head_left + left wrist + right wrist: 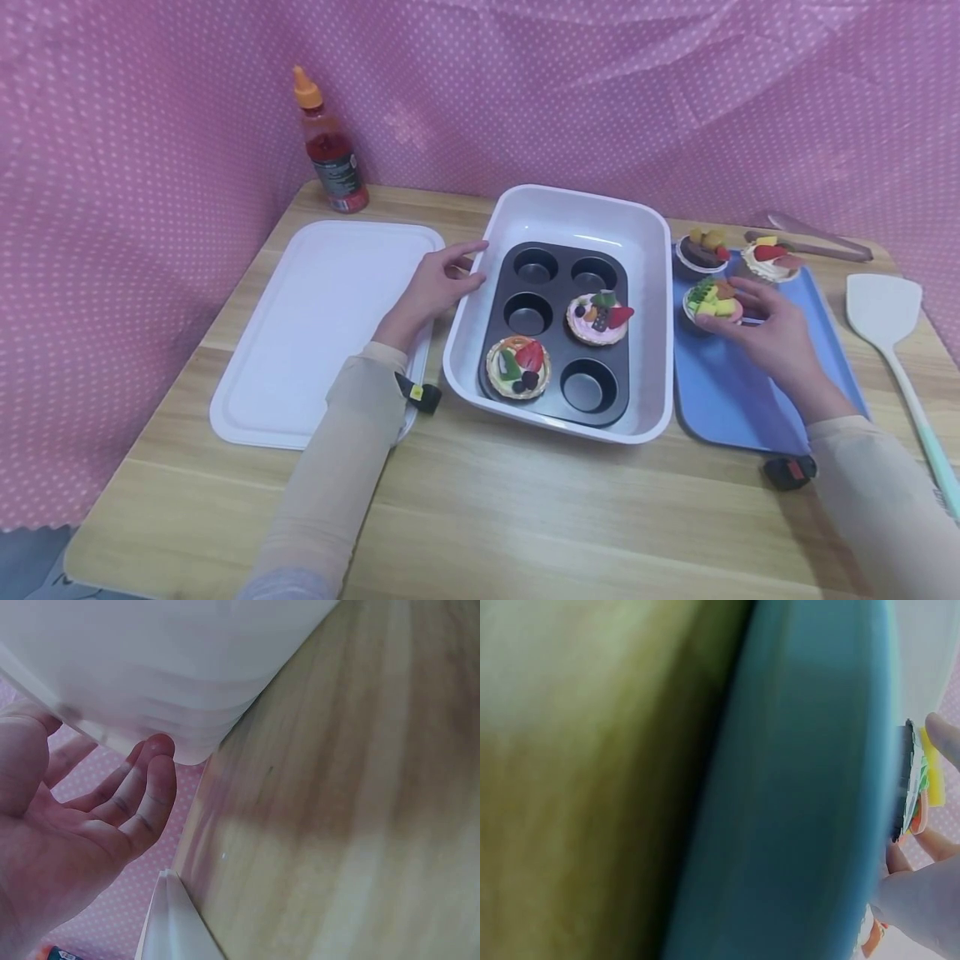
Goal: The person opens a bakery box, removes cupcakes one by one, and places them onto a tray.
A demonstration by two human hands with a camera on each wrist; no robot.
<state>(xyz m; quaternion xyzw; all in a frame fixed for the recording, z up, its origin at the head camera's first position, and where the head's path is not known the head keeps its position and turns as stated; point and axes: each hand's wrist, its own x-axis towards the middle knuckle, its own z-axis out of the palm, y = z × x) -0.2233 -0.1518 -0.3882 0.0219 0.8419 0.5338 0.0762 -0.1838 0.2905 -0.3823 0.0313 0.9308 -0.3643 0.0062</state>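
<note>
A white bin [467, 367] holds a dark muffin pan [557, 348]. In the pan sit two fruit tarts, one with pink cream [597, 319] and one with pale cream [517, 367]. My left hand [435, 287] rests at the bin's left rim, fingers loosely bent, and in the left wrist view the fingertips [160, 746] lie by its outer wall. On the blue tray [738, 400], my right hand [780, 333] pinches a fruit tart [712, 304] with yellow and green toppings between thumb and fingers. Beside it are a chocolate tart [702, 252] and a cream tart [771, 260].
A white lid [322, 333] lies left of the bin. Behind it stands a red sauce bottle [333, 162]. Tongs [817, 244] lie at the back right, and a white spatula [885, 308] with a green handle lies right of the tray.
</note>
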